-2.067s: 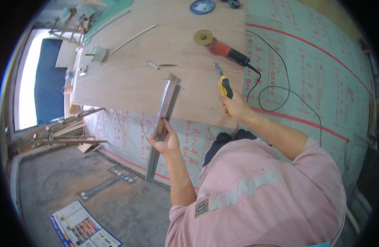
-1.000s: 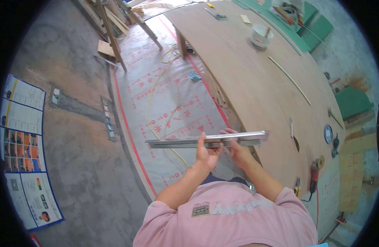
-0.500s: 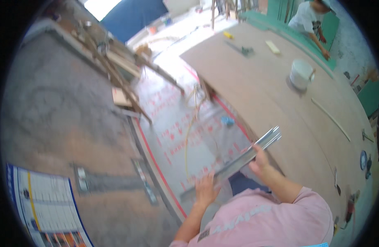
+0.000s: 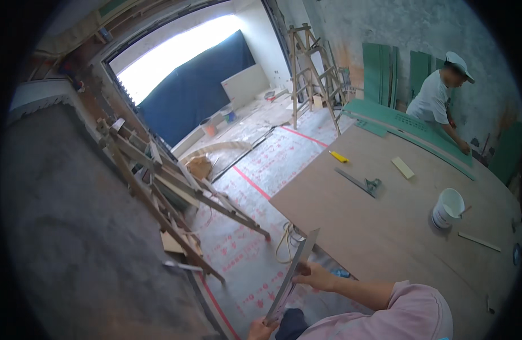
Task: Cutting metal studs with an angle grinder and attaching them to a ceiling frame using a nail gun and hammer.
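A long grey metal channel [image 4: 287, 286] slants up and away in front of me, its far end level with the worktable's near left corner. My right hand [image 4: 315, 276] is closed around its upper part. My left hand [image 4: 261, 329], partly cut off by the lower edge of the view, grips its lower end. Close to my right forearm is the edge of the brown board worktable [image 4: 323, 221], and a small blue thing [image 4: 340, 273] lies just beyond that arm.
The table bears a yellow utility knife [image 4: 338, 157], a combination square [image 4: 357, 183], a white bucket [image 4: 447, 208] and wooden strips [image 4: 480, 242]. A co-worker [image 4: 433, 93] leans over green boards [image 4: 419, 127]. Wooden trestle ladders [image 4: 159, 195] stand left on the covered floor.
The channel has swung from pointing right to pointing more steeply away from me. Both hands still hold it. The view has tilted up, showing more of the room.
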Demonstrator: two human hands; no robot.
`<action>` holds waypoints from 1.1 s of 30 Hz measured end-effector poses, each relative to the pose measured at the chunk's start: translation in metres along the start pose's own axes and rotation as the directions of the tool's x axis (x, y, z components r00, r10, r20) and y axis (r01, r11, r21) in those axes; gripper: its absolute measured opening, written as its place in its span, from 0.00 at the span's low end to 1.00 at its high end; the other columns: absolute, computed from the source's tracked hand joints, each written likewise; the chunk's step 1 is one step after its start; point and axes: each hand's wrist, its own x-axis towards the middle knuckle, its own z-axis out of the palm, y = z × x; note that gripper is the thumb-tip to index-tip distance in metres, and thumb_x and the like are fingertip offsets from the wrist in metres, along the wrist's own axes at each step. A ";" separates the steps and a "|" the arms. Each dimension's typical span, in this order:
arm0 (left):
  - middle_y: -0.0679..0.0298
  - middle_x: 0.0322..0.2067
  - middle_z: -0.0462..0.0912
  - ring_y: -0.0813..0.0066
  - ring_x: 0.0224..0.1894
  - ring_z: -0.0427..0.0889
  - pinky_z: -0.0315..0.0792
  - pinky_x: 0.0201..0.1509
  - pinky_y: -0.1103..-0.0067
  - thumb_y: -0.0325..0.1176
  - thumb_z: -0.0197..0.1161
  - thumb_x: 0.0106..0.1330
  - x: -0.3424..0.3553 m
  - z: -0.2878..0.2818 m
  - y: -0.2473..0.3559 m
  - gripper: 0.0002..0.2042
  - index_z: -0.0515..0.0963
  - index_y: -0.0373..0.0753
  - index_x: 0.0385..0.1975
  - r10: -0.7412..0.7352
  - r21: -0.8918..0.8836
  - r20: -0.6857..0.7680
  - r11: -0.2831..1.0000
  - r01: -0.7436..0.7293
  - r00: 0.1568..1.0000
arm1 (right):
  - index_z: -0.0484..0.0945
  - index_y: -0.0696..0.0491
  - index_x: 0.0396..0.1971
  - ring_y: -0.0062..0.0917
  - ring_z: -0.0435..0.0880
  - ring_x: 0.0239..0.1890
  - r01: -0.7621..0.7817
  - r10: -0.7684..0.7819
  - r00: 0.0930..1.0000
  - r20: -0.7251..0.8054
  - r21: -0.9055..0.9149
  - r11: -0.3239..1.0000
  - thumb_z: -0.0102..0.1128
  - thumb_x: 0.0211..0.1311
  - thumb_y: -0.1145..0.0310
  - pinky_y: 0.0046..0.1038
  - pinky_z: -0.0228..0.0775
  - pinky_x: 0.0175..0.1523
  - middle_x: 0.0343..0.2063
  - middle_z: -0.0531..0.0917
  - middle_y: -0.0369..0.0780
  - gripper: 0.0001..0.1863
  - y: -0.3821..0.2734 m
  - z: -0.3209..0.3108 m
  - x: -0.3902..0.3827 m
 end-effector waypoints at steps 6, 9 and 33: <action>0.52 0.39 0.86 0.56 0.34 0.83 0.75 0.46 0.65 0.45 0.67 0.62 0.138 -0.143 0.036 0.17 0.83 0.44 0.46 -0.006 0.015 -0.013 1.000 0.006 1.000 | 0.77 0.57 0.50 0.38 0.85 0.49 -0.060 -0.027 0.993 -0.112 -0.703 0.709 0.68 0.62 0.57 0.36 0.77 0.52 0.43 0.86 0.48 0.23 0.038 -0.045 0.140; 0.64 0.22 0.81 0.77 0.27 0.79 0.73 0.33 0.74 0.36 0.71 0.61 0.230 -0.210 0.057 0.12 0.79 0.33 0.31 0.175 -0.112 -0.056 0.977 -0.180 0.983 | 0.78 0.55 0.50 0.47 0.83 0.50 -0.313 0.082 0.946 -0.314 -0.816 0.486 0.67 0.61 0.57 0.44 0.75 0.53 0.44 0.85 0.52 0.22 0.064 -0.074 0.200; 0.64 0.22 0.82 0.77 0.22 0.79 0.72 0.28 0.79 0.25 0.70 0.59 0.775 -0.368 0.385 0.08 0.77 0.31 0.33 0.606 -0.365 0.060 0.753 -0.548 0.793 | 0.79 0.53 0.46 0.41 0.85 0.39 -0.500 0.117 0.773 -0.623 -0.485 0.718 0.67 0.60 0.62 0.39 0.76 0.45 0.35 0.86 0.46 0.17 0.029 -0.083 0.492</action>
